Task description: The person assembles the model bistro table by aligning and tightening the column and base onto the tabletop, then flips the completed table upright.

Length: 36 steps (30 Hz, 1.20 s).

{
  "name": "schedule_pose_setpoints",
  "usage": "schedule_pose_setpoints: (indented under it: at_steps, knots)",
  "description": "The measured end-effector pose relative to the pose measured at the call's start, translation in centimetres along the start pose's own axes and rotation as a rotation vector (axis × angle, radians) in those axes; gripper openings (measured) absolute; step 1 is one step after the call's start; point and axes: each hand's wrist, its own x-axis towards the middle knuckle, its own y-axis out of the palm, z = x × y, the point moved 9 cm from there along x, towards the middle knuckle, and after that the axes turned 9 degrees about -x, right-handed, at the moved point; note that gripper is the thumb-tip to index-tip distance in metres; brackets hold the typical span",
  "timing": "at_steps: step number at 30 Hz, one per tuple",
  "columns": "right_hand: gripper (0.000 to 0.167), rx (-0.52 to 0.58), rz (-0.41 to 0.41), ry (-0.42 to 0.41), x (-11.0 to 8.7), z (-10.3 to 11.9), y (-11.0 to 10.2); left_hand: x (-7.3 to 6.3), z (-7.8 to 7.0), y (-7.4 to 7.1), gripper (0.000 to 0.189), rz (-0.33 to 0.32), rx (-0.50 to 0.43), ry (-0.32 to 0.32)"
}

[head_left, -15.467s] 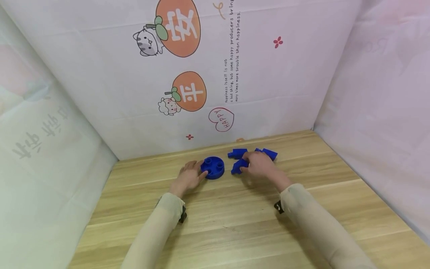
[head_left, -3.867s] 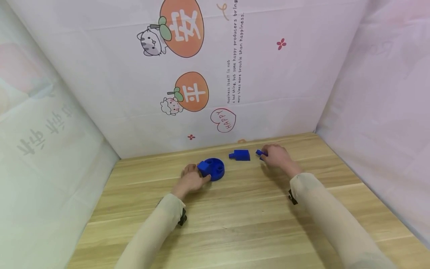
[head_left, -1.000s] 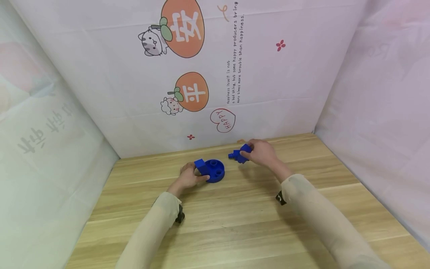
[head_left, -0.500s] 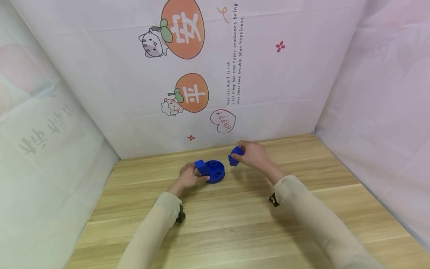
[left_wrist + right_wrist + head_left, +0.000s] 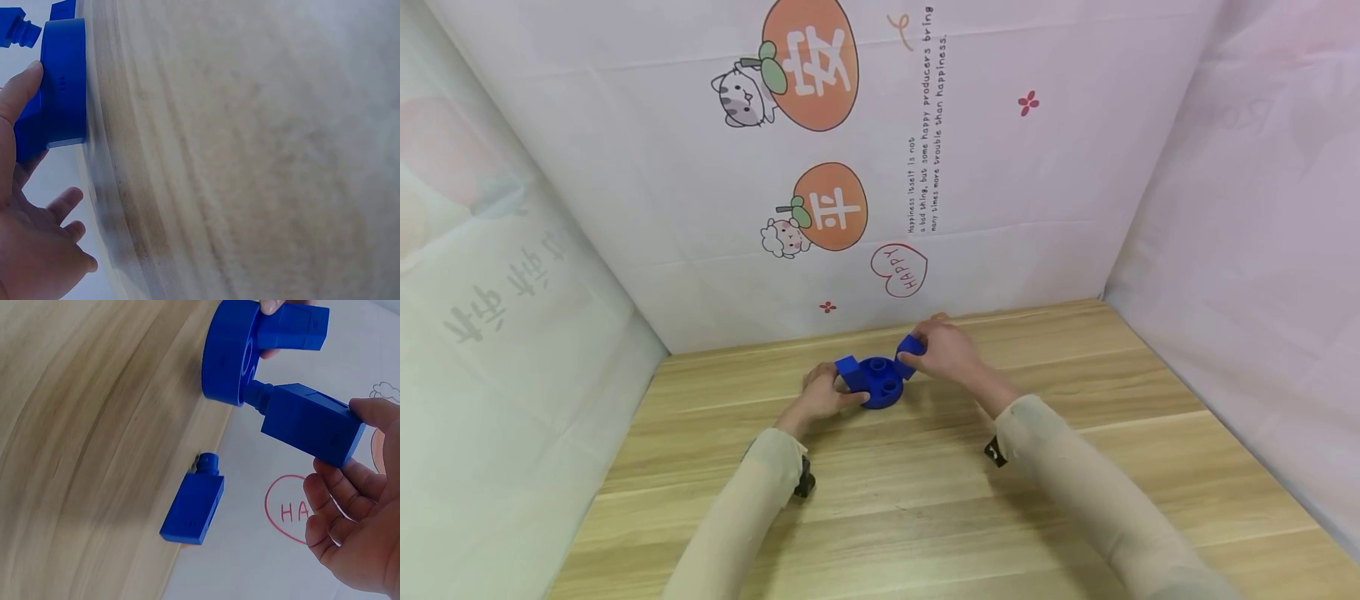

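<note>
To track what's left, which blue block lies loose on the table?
The lowest block in the right wrist view, lying untouched; the upper block stands on the round base; the right hand holds the middle block.

Wood-grain table point(image 5: 887, 508), on it a round blue base point(image 5: 882, 402) and one loose blue block point(image 5: 192, 509).
</note>
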Motion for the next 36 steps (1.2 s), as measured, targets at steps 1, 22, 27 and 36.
schedule_pose_setpoints:
  at_steps: [1, 22, 27, 36]
  knots:
    - [0.046, 0.001, 0.008, 0.000, 0.0, 0.2, 0.1, 0.0, 0.0, 0.0, 0.081, 0.002, 0.000, -0.001]
    - [0.049, -0.040, 0.095, -0.034, 0.5, 2.8, 2.6, -0.3, -0.3, -0.1, 0.084, -0.009, -0.012, -0.027]
    - [0.051, -0.059, 0.062, -0.046, 1.0, 3.3, 2.7, -0.2, -0.2, -0.1, 0.083, -0.012, -0.001, -0.026]
    - [0.052, -0.033, 0.102, -0.098, 1.6, 3.2, 3.2, -0.1, -0.3, -0.1, 0.079, -0.019, 0.007, -0.006]
